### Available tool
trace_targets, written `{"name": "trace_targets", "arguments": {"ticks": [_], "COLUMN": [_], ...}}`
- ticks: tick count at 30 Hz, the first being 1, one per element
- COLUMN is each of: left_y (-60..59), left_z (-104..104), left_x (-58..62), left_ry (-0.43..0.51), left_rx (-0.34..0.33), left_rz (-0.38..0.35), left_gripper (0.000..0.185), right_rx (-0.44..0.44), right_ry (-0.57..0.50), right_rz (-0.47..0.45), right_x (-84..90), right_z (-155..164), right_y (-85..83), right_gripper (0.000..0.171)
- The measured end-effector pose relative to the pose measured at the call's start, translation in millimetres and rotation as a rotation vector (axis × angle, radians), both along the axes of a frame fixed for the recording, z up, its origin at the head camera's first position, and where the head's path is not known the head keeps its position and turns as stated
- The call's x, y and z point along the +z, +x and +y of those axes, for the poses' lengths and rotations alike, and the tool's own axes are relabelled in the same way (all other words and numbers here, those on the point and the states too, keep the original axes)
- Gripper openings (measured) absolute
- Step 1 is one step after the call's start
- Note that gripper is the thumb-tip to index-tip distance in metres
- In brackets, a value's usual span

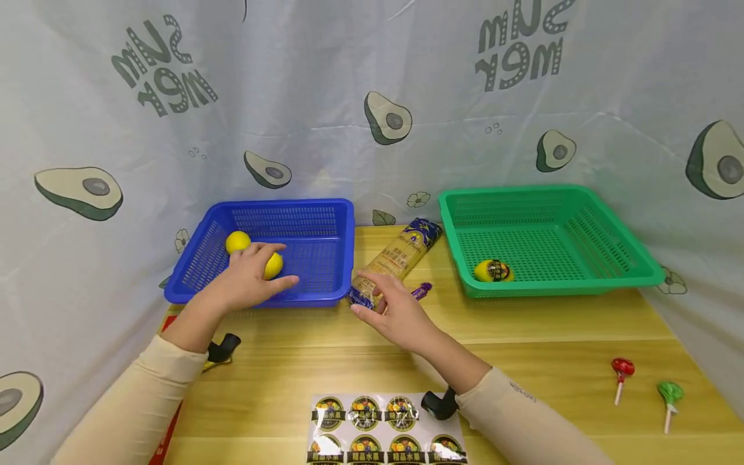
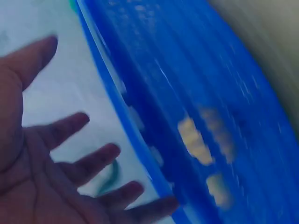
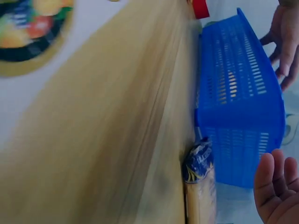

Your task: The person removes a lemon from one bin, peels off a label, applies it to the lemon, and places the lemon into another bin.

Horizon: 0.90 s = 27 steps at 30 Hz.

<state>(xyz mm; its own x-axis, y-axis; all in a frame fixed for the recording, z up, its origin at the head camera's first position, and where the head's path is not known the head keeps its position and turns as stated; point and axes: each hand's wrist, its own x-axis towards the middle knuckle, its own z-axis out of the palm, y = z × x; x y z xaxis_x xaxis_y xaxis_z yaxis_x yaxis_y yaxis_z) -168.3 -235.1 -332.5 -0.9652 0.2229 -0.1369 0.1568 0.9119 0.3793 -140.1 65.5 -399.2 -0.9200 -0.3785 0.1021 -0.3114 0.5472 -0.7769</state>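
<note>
Here: wooden table (image 1: 523, 349), avocado-print cloth (image 1: 349, 77) behind.

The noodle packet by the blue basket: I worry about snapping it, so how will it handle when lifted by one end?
The noodle packet looks long, thin and straight, so probably stiff and brittle. Its glossy wrapper may slip. Lying flat on the table, it should slide rather than roll.

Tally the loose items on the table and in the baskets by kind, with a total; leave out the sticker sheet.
Baskets: 2, blue basket and green basket
Yellow lemons: 3, two in the blue, one labelled lemon in the green
Lollipops: 2, red lollipop and green lollipop
Noodle packet: 1
Total: 8
</note>
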Motion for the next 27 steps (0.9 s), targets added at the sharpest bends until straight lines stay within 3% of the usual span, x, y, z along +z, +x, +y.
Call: {"name": "trace_targets", "arguments": {"ticks": [6, 13, 20, 27], "left_y": [-44.2, -82.2, -102.5, -111.0], "left_z": [-34, -48, -41, -35], "left_x": [7.5, 9.4, 10.0, 4.1], "left_ry": [-0.034, -0.054, -0.099, -0.068], "left_rx": [-0.083, -0.079, -0.057, 0.011], "left_rz": [-0.188, -0.348, -0.477, -0.608], "left_gripper": [0.084, 0.075, 0.071, 0.073], "right_rx": [0.037, 0.087, 0.080, 0.093], "right_ry": [0.002, -0.196, -0.212, -0.214], "right_rz": [-0.103, -0.343, -0.393, -0.427], "right_x": [-4.6, -14.5, -15.7, -17.3], "right_z": [-26, -44, -43, -43], "right_y": [-27.6, -44.7, -46.0, -47.2], "right_gripper": [0.066, 0.064, 0.065, 0.066]}}
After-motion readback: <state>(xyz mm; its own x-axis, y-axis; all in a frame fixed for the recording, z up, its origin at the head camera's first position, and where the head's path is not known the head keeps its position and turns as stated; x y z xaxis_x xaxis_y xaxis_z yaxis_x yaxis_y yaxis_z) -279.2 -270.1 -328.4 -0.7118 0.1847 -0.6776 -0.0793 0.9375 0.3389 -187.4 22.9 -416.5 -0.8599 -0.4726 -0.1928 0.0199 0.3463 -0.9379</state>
